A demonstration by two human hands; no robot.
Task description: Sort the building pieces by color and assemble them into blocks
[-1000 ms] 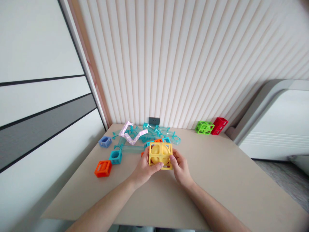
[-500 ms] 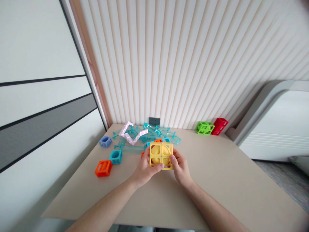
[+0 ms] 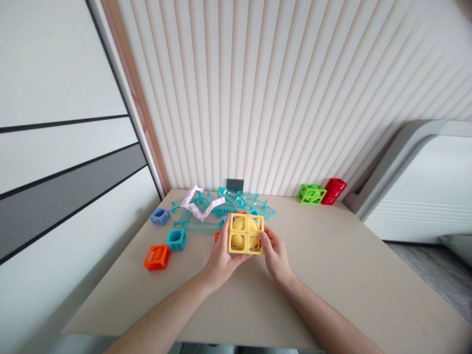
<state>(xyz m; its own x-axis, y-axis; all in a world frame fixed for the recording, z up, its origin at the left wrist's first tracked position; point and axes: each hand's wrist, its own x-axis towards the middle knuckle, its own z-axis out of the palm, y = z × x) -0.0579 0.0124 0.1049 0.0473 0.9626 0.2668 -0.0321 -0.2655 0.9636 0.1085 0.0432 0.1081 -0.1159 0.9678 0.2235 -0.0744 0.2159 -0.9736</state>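
A yellow lattice cube block (image 3: pixel 246 234) with rounded yellow shapes inside is held just above the beige table (image 3: pixel 332 275). My left hand (image 3: pixel 220 257) grips its left side, thumb under the front edge and a finger up along the left edge. My right hand (image 3: pixel 275 254) grips its right side with curled fingers. Right behind the cube lie an orange piece (image 3: pixel 241 214) and clear teal track pieces (image 3: pixel 236 200), partly hidden by the cube.
To the left are an orange open cube (image 3: pixel 157 257), a teal cube (image 3: pixel 176 239) and a blue cube (image 3: pixel 160 216). A pink zigzag track (image 3: pixel 201 205) lies on the teal pile. Green (image 3: pixel 311 193) and red (image 3: pixel 335 191) cubes stand at the back right by the ribbed wall.
Both hands have lifted and tipped the yellow cube slightly away from me; my left finger now reaches up along its left edge.
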